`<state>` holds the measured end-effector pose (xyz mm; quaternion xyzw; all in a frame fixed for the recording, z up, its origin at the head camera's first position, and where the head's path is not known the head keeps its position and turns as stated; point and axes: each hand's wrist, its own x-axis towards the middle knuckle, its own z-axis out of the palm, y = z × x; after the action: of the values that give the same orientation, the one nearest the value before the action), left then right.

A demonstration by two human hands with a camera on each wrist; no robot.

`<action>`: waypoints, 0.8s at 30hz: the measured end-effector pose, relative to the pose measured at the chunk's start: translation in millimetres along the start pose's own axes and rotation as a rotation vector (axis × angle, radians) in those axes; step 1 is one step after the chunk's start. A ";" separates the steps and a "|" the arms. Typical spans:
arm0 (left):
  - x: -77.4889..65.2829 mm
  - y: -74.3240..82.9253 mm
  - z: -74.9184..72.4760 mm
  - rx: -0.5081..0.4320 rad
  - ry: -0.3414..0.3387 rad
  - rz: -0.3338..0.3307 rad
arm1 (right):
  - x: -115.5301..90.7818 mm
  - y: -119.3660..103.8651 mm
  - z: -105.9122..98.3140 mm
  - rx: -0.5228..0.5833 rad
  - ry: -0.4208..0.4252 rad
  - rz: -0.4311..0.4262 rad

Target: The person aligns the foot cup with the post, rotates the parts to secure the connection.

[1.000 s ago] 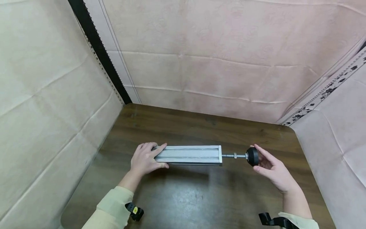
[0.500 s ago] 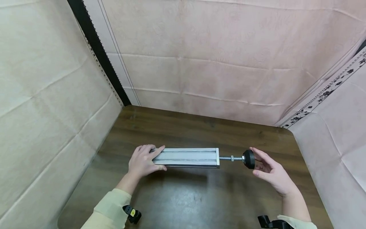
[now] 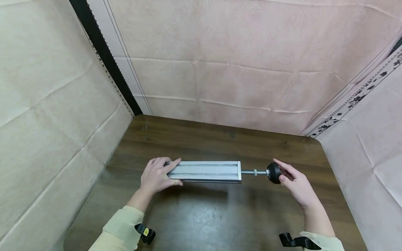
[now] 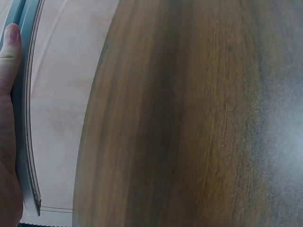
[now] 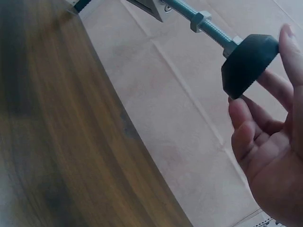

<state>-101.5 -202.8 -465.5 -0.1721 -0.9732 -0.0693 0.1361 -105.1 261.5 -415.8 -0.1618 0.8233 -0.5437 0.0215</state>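
Note:
A silver aluminium profile [image 3: 207, 171] is held level over the wooden table, its shadow falling below. My left hand [image 3: 156, 175] grips its left end, thumb along the near side; in the left wrist view that thumb [image 4: 9, 56] presses on the metal. From the profile's right end sticks out a threaded rod [image 3: 248, 172] with a hex nut [image 5: 200, 21] partway along it. A black levelling foot [image 5: 248, 66] caps the rod. My right hand [image 3: 295, 183] pinches the foot's rim between thumb and fingers, the palm behind its flat face.
The brown wooden table [image 3: 194, 223] has rounded far corners. Pale cloth walls stand behind it [image 3: 213, 83] and on both sides, close to its edges. Each wrist carries a black camera mount, one on the left sleeve [image 3: 146, 233] and one on the right.
Half a second ago my right fingers were spread wider and slightly off the foot; now they have closed in on its rim. The left hand keeps its grip, and the profile has hardly shifted.

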 end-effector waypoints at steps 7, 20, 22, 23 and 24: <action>0.4 -1.0 -0.3 -0.012 0.009 0.009 | -0.5 2.4 -5.4 0.230 -0.171 -0.134; 0.1 0.3 -0.5 -0.016 0.007 0.003 | -1.8 0.8 -7.3 0.215 -0.169 -0.144; 0.1 0.5 -0.5 -0.015 0.009 0.002 | -1.5 1.3 -7.1 0.248 -0.195 -0.178; 0.2 0.7 -0.7 -0.009 0.006 0.000 | -1.4 1.5 -6.6 0.243 -0.192 -0.179; 0.2 0.7 -0.7 -0.009 0.003 -0.003 | -1.2 1.7 -6.0 0.229 -0.183 -0.176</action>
<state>-101.3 -202.2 -464.7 -0.1713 -0.9729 -0.0741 0.1366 -105.7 267.8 -415.1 -0.2785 0.7331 -0.6169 0.0669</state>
